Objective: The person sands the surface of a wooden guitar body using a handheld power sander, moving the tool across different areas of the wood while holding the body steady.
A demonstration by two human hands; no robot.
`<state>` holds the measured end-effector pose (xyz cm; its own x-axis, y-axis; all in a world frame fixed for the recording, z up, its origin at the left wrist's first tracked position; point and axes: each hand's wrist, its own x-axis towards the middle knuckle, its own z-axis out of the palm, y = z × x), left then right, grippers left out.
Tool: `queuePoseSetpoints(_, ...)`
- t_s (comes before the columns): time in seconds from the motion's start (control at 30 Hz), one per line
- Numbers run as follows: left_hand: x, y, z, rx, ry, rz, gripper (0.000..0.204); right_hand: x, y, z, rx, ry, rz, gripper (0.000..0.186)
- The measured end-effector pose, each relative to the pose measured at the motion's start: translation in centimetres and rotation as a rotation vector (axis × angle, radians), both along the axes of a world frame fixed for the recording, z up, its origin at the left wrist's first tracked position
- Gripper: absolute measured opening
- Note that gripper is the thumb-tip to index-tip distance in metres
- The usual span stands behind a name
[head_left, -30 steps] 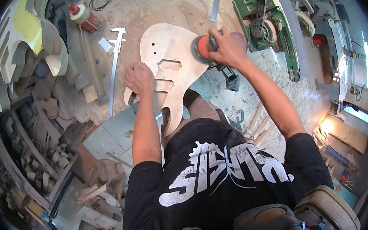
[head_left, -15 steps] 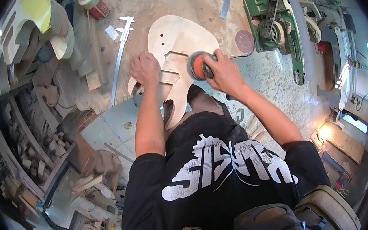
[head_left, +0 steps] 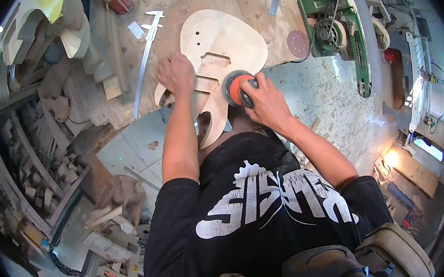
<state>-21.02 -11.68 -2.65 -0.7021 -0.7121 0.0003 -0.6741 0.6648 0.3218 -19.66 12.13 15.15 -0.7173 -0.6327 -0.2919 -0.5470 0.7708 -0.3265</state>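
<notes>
Sanding apparently underway at near edge of worktop: right hand grips orange sander, left hand on guitar body, clasp unclear; next pass likely needs bracing.

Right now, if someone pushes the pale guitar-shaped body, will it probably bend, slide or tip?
The pale guitar-shaped body is probably stiff, since it looks like a flat wooden slab. It might tip if pushed toward the person, because its lower horn reaches past the edge of the table. Sliding seems less likely with the left hand resting on it.
</notes>
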Motion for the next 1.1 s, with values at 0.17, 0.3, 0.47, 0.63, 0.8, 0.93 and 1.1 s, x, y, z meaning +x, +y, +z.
queuePoseSetpoints(0.17, -0.1, 0.5, 0.2, 0.008, -0.04, 0.008, 0.039, 2.2, 1.2, -0.2, 0.025, -0.033, 0.025, 0.07)
queuePoseSetpoints(0.3, -0.1, 0.2, -0.1, 0.02, -0.031, -0.011, 0.039, 1.1, -0.8, 0.1, 0.013, -0.05, -0.009, 0.073)
queuePoseSetpoints(0.47, 0.0, 0.1, -0.4, -0.011, -0.018, -0.007, 0.037, 0.5, -0.6, -0.5, -0.017, 0.015, 0.051, 0.069)
queuePoseSetpoints(0.63, -0.2, 0.1, -0.4, 0.0, 0.005, -0.007, 0.035, 2.5, -0.2, 0.6, 0.063, -0.073, 0.072, 0.069)
queuePoseSetpoints(0.8, -0.2, -0.1, -0.1, 0.01, 0.001, -0.011, 0.035, 1.5, -2.2, 0.5, 0.008, -0.089, 0.058, 0.069)
queuePoseSetpoints(0.93, -0.3, 0.2, 0.4, 0.021, -0.028, -0.002, 0.036, 2.5, -1.5, 0.4, -0.017, -0.045, 0.129, 0.066)
queuePoseSetpoints(1.1, -0.1, 0.0, 0.4, 0.093, -0.051, 0.004, 0.042, 3.1, -1.8, 0.2, -0.011, -0.086, 0.164, 0.066)
